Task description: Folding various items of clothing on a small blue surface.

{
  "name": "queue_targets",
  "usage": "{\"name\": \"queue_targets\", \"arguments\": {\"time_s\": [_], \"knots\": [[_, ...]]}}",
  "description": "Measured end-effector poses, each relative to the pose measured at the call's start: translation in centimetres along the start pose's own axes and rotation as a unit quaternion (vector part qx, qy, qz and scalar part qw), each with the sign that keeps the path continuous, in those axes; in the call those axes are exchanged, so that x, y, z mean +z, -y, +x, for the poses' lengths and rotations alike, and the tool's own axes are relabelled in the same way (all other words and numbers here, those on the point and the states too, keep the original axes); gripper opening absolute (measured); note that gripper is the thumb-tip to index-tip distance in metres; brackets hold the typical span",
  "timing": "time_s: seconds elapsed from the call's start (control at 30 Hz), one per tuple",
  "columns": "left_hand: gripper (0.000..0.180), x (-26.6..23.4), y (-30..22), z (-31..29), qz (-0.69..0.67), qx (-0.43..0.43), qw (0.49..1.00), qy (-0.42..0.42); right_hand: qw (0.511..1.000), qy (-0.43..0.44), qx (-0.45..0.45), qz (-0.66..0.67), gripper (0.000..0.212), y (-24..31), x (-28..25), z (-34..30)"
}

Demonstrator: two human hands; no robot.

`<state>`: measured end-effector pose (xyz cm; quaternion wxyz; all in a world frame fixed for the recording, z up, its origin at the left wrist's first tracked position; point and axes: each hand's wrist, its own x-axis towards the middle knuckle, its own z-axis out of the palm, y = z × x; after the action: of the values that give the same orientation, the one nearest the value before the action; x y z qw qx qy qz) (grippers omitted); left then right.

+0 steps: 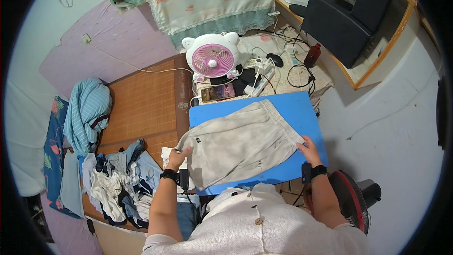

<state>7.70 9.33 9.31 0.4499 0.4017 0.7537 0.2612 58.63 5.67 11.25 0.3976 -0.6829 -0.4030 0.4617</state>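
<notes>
A pair of pale grey shorts (pixel 236 141) lies spread on a small blue table (pixel 309 113) in front of me. Its gathered elastic waistband runs down the right side, and the leg ends point left. My left hand (pixel 177 157) pinches the lower left edge of the cloth, thumb on top and some fingers hidden beneath. At the near corner of the waistband, my right hand (pixel 308 150) grips the fabric between thumb and fingers. Both wrists carry black straps with small dark devices.
A heap of crumpled clothes (pixel 125 179) lies on the brown mat (pixel 141 104) at left, near a striped blue bundle (pixel 87 113). Beyond the table stand a white and pink fan (pixel 211 59), a phone (pixel 217 92), power strips (pixel 259 84) and cables. A black-and-red round object (pixel 347 198) sits at lower right.
</notes>
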Motion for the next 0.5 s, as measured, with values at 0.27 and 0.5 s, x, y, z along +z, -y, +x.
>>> {"name": "queue_targets", "arguments": {"time_s": [0.27,0.5], "knots": [[0.053,0.1,-0.3,-4.1,-0.062,-0.103,0.973,0.198,0.995,0.097,-0.020,-0.016,0.058,-1.1,-0.5,1.0],[0.035,-0.8,0.4,-3.2,0.015,-0.059,0.984,0.165,0.936,0.082,-0.129,-0.317,0.045,0.6,-1.5,0.0]]}}
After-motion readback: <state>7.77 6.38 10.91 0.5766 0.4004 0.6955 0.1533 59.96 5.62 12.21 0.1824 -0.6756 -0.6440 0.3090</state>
